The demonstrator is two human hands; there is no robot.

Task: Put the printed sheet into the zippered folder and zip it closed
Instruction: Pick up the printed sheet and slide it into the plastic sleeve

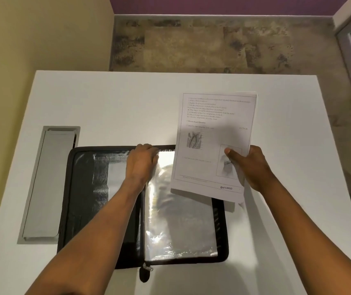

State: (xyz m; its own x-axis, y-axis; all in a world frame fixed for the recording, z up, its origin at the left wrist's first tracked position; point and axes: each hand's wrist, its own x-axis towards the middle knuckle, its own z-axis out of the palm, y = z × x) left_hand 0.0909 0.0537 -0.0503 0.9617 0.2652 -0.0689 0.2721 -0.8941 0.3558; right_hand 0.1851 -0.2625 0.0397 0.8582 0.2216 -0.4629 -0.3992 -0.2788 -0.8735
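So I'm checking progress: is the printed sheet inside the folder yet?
Not yet. The right hand holds the printed sheet above the open zippered folder, outside its clear sleeves.

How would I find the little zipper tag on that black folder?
On the white table lies an open black folder. Follow its middle fold to the near edge. The zipper tag dangles there, small and metal-tipped, hanging past the folder's rim.

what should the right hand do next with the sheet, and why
Probably lower the printed sheet and slide its bottom edge into the top opening of the clear sleeve. The right hand holds the sheet above the open zippered folder, not yet inside, while the left hand rests at the sleeve's top edge, seemingly parting it to receive the page.
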